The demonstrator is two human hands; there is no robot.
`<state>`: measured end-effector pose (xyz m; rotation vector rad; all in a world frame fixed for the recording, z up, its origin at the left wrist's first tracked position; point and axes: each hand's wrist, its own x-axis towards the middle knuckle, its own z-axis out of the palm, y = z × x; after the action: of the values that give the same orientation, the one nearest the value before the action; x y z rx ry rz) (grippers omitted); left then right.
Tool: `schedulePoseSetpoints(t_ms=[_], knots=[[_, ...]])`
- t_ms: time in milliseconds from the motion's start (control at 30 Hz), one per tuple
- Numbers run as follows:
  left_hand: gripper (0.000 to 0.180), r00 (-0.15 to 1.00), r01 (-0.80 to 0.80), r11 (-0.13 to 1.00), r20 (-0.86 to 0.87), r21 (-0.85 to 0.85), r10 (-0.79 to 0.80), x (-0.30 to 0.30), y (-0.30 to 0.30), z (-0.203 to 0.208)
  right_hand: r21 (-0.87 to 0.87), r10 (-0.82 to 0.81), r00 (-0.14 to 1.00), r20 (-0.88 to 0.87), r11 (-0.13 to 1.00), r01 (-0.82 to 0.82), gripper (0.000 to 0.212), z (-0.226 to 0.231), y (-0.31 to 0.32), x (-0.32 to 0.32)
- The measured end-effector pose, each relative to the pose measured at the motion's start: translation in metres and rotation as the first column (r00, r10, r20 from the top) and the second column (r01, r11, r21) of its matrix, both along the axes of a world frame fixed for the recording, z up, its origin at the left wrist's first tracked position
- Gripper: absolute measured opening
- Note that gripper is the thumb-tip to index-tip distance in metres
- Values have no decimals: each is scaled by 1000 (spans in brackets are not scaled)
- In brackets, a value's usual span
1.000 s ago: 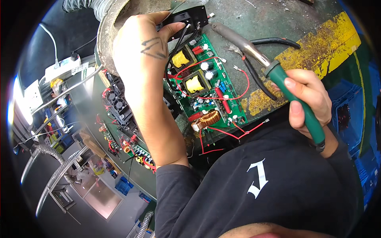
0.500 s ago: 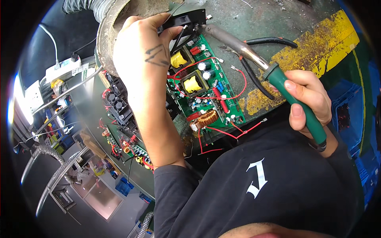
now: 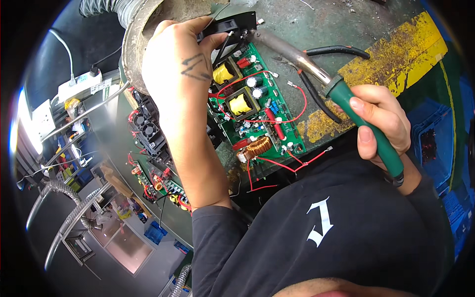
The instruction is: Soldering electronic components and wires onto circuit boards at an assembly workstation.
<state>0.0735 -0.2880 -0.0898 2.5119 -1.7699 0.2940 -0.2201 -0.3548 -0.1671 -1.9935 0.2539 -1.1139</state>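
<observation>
My left hand (image 3: 176,59) reaches over the far end of a green circuit board (image 3: 292,133), its thumb and index finger closed round a black end panel with a fan (image 3: 228,25). A thin grey wire (image 3: 220,11) passes by the index fingertip. In my right hand (image 3: 386,116) is a soldering iron (image 3: 341,94) with a green handle, gripped with the thumb on top. Its tip lies against or close to the panel's right part; contact is too small to tell. The board carries yellow transformers (image 3: 239,105), a copper coil (image 3: 259,146) and loose red leads (image 3: 305,101).
Black-handled pliers (image 3: 316,94) lie on the worn bench beneath the iron. A stone-like round basin (image 3: 132,49) stands behind my left hand. More boards and fans (image 3: 148,129) sit left of my forearm. A blue crate (image 3: 430,141) is at the right.
The right hand and the iron's handle have shifted very slightly to the left. The left hand, panel and board look nearly the same.
</observation>
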Motion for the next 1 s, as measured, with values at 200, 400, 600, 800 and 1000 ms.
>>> schedulePoseSetpoints(t_ms=[200, 400, 600, 800, 1000], knots=[[44, 1000, -11, 1000, -22, 4, 11, 1, -1, 0, -17, 1, 1000, 16, 1000, 0, 26, -4, 3, 7], [44, 1000, -22, 1000, -16, 18, 22, 2, -2, 1, -1, -30, 999, -19, 1000, 30, 26, -2, 3, 1], [45, 1000, -21, 999, -20, 39, 22, 4, -2, 1, -47, 2, 1000, -19, 999, -2, 28, 0, 1, 1], [46, 999, -36, 998, -31, 41, 38, 5, -2, 0, -42, 8, 1000, -12, 999, -8, 28, 3, 0, 0], [46, 997, -66, 996, -38, 59, 68, 5, -2, 0, -16, 13, 1000, 0, 1000, -13, 27, -2, 3, 6]])
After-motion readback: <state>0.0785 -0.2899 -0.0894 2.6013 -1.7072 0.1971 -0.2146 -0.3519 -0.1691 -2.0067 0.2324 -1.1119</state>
